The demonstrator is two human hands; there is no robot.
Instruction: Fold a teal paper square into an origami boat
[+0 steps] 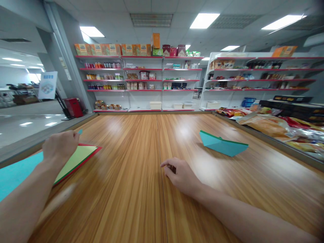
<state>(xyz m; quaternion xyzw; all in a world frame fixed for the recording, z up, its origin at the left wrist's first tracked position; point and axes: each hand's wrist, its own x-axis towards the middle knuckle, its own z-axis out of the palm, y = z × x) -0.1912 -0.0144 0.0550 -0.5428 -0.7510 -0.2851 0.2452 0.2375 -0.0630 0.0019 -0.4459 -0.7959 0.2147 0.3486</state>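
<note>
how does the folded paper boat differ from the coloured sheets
The paper boat is folded into shape; the coloured sheets are unfolded and layered. The boat shows blue and green, while the sheets also show pale yellow and red. The boat sits apart from both hands; the sheets are at the left hand. Both show blue and green.

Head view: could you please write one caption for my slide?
Left hand pinching a blue sheet, right hand loosely curled, and a folded paper boat on the wooden table.
</note>
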